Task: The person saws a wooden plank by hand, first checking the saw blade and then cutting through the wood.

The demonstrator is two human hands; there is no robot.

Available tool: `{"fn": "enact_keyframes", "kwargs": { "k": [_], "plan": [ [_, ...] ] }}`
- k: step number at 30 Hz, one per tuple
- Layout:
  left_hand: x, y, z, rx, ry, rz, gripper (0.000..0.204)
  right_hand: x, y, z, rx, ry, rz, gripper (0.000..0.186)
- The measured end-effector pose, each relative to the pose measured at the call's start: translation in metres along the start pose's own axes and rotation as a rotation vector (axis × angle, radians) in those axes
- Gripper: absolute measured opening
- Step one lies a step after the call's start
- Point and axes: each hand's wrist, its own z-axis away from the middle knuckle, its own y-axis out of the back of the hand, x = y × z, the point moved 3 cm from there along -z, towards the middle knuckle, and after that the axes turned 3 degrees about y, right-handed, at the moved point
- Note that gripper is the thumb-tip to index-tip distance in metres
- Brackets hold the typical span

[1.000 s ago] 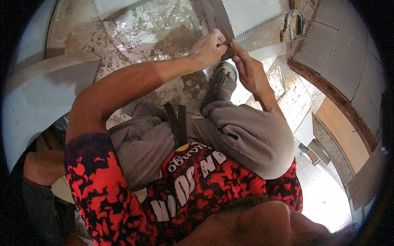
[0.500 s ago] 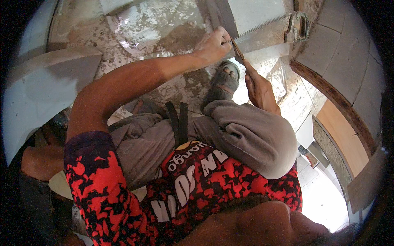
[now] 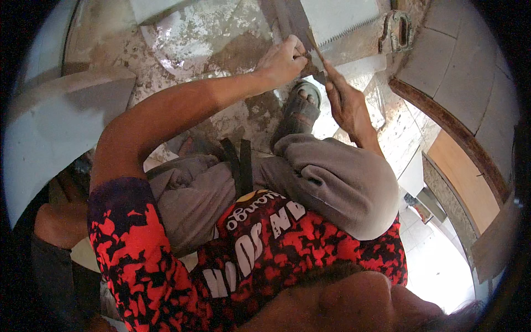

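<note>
Here, grip: left hand [image 3: 283, 60] is closed in a fist on the near end of a thin stick-like tool [image 3: 314, 48]; right hand [image 3: 344, 99] is curled round the same tool lower down, fingers narrow and wrapped.
Tool: slim, brownish, tilted, its upper tip touching the toothed edge of the handsaw [image 3: 354, 33]; whether it is a file I cannot tell.
Handsaw: lies across the top of the view, teeth facing the person, grey handle [image 3: 399, 30] at its right end, blade flat on a pale board [image 3: 354, 65].
Progress, judged: tool sits near the left part of the tooth row; most teeth toward the handle look not yet reached. No visible difference between worked and unworked teeth, so the share done cannot be read.
Left to do, judged: the long run of teeth to the right.
Support: sandalled foot [image 3: 298, 108] planted just below the board, near both hands.
Surroundings: mottled concrete floor [image 3: 182, 50]; grey trousers [image 3: 332, 182]; red-and-black shirt [image 3: 287, 243]; pale curved panel [image 3: 50, 122] at left; tiled wall [image 3: 464, 72] at right.
</note>
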Motion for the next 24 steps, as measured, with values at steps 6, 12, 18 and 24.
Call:
{"fn": "enact_keyframes", "kwargs": {
  "k": [6,12,18,24],
  "plan": [
    [0.002,-0.001,0.003,-0.039,-0.017,0.02,0.031,0.01,-0.011,0.019,-0.098,-0.136,0.04,0.046],
    [-0.003,-0.003,0.003,-0.02,0.014,0.032,0.032,0.016,-0.017,0.022,-0.082,-0.08,0.121,0.049],
    [0.005,-0.002,0.004,-0.06,0.048,-0.003,0.033,0.007,-0.016,-0.025,-0.081,-0.051,0.116,0.047],
    [-0.002,0.0,0.002,-0.003,-0.015,0.005,0.032,0.005,-0.009,0.0,-0.016,-0.002,0.053,0.047]
  ]
}}
